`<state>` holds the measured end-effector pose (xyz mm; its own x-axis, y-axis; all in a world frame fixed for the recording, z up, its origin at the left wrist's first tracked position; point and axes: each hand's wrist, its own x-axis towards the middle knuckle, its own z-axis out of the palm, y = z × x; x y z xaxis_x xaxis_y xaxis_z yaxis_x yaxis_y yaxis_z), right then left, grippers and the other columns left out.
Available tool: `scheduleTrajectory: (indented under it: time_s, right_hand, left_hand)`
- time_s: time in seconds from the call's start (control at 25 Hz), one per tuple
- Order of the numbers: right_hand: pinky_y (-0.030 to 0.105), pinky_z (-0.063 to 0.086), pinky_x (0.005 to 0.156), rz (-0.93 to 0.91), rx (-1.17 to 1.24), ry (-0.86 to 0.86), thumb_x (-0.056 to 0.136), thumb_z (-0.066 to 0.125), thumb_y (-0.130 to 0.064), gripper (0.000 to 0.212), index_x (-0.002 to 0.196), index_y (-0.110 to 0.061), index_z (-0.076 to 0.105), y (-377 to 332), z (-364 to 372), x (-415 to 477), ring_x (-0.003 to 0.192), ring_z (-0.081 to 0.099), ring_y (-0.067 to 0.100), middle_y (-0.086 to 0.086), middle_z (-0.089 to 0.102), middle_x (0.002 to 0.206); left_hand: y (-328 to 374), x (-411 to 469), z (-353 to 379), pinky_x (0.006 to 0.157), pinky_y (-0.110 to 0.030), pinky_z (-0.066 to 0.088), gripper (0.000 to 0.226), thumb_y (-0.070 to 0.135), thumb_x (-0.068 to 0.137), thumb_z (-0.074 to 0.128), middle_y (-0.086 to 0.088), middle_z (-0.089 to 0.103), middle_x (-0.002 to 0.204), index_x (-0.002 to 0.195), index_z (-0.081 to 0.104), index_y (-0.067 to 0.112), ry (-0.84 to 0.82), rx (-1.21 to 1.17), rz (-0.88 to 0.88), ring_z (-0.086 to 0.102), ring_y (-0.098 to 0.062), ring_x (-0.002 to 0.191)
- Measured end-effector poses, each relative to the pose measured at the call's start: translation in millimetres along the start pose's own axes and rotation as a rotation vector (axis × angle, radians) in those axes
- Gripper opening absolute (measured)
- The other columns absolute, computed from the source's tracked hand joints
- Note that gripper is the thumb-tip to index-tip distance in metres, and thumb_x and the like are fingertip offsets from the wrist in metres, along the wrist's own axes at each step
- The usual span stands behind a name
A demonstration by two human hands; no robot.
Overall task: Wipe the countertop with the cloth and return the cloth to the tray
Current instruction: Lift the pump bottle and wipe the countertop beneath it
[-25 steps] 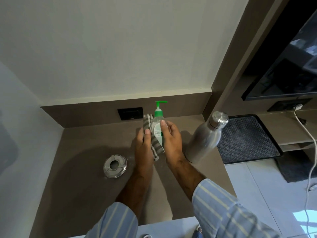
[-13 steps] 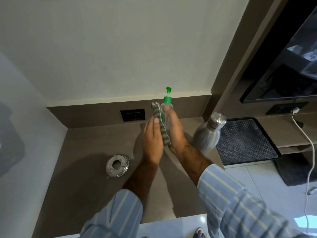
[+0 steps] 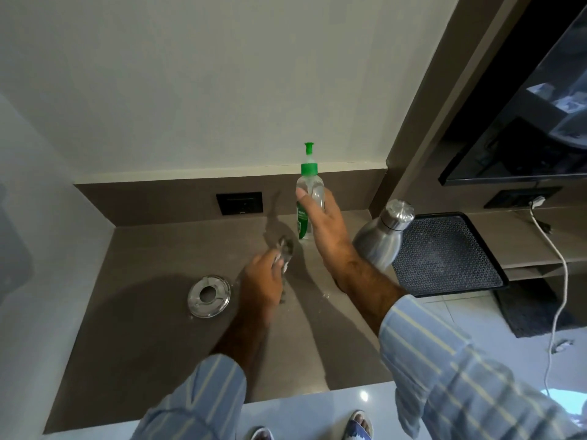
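Brown table (image 3: 152, 344) set into a corner, its surface spanning most of the view; all positions below are given relative to the steel bottle (image 3: 382, 236), which stands upright near the table's right edge. Black tray (image 3: 444, 252) with a patterned mat, immediately right of the steel bottle and partly hidden behind it; nothing lies on its visible part. Right hand (image 3: 327, 230), left of the steel bottle, reaches to the pump bottle, its grip loosely spread with the thumb laid on the bottle's front; whether the fingers behind close on it cannot be told. Left hand (image 3: 263, 281), farther left and nearer the viewer, is motion-blurred, its grip pressed together around the grey cloth (image 3: 286, 249). The cloth, bunched and blurred, protrudes from the fingers low over the table, well left of the tray. Clear pump bottle (image 3: 309, 201) with green cap and label, upright near the back wall, left of the steel bottle. Round metal dish (image 3: 208, 296), far left of the steel bottle on the table. Black wall socket (image 3: 239, 203), on the backsplash, upper left.
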<state>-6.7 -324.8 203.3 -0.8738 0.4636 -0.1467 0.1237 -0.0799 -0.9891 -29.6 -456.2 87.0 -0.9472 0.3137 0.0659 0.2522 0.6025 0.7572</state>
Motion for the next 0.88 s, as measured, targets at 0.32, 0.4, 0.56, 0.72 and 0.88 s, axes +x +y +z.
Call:
scheduleTrajectory:
  time_s: [0.32, 0.4, 0.56, 0.72, 0.88]
  right_hand:
    - [0.040, 0.050, 0.106, 0.012, -0.093, -0.101, 0.093, 0.071, -0.032, 0.065, 0.152, -0.030, 0.044, 32, -40, 9, 0.128, 0.059, 0.015, -0.003, 0.060, 0.140]
    - [0.031, 0.051, 0.098, 0.010, -0.129, -0.098, 0.094, 0.070, -0.030, 0.063, 0.151, -0.030, 0.043, 41, -47, 12, 0.125, 0.059, 0.011, -0.004, 0.059, 0.140]
    - [0.020, 0.048, 0.086, -0.001, -0.189, -0.066, 0.094, 0.070, -0.033, 0.064, 0.151, -0.035, 0.041, 50, -50, 22, 0.118, 0.057, 0.003, -0.007, 0.058, 0.139]
    - [0.025, 0.052, 0.089, 0.025, -0.217, -0.091, 0.090, 0.073, -0.034, 0.064, 0.148, -0.036, 0.046, 63, -42, 22, 0.120, 0.062, 0.011, -0.010, 0.063, 0.134]
    - [0.035, 0.057, 0.089, 0.080, -0.267, -0.097, 0.083, 0.076, -0.039, 0.043, 0.121, -0.043, 0.058, 90, -33, 23, 0.108, 0.066, 0.007, -0.019, 0.066, 0.115]
  left_hand:
    - [-95, -35, 93, 0.115, -0.051, 0.032, 0.055, 0.030, 0.099, 0.048, -0.012, 0.036, 0.162, 0.152, 0.040, 0.019, -0.073, 0.551, 0.122, 0.038, -0.034, 0.146]
    - [-82, 0, 106, 0.113, -0.051, 0.036, 0.051, 0.028, 0.096, 0.055, -0.014, 0.047, 0.155, 0.146, 0.050, 0.018, -0.129, 0.521, 0.217, 0.045, -0.038, 0.141]
    - [-77, 6, 115, 0.101, -0.049, 0.049, 0.043, 0.017, 0.090, 0.061, -0.013, 0.068, 0.133, 0.132, 0.064, 0.018, -0.273, 0.463, 0.658, 0.064, -0.039, 0.112]
    - [-82, -36, 96, 0.109, -0.045, 0.046, 0.044, 0.022, 0.094, 0.046, -0.001, 0.060, 0.145, 0.133, 0.064, 0.024, -0.468, 0.427, 0.858, 0.060, -0.029, 0.129]
    - [-93, -105, 71, 0.107, -0.038, 0.047, 0.061, 0.014, 0.082, 0.046, 0.015, 0.051, 0.152, 0.137, 0.054, 0.039, -0.670, 0.351, 0.955, 0.055, -0.018, 0.134]
